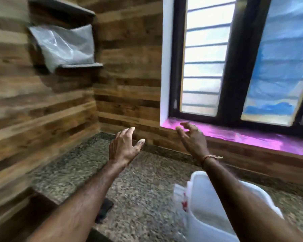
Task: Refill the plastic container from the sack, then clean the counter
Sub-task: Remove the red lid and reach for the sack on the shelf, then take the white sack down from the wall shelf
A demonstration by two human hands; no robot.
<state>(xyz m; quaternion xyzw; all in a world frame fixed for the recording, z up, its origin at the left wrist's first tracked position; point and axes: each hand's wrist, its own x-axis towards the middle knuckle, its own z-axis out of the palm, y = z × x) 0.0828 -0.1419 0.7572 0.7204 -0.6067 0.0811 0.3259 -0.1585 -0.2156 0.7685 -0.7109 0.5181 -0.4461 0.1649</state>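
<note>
White plastic container [206,203] is sitting at the lower right on the speckled granite counter [138,189], mouth facing up, its long side seeming to run toward the lower right; my right forearm is crossing over it. At its left edge a white sack [181,198] is showing red print, too blurred to read. I am holding my left hand [124,147] and right hand [193,140] up mid-frame, the 2 empty, fingers loosely spread. A clear bag [65,48] is lying on the upper-left shelf [82,65].

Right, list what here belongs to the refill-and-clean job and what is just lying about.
Job: white plastic container; speckled granite counter; the sack, either the white red-printed bag or the clear plastic bag on the shelf.
Lying about: small black object; pink window sill.
</note>
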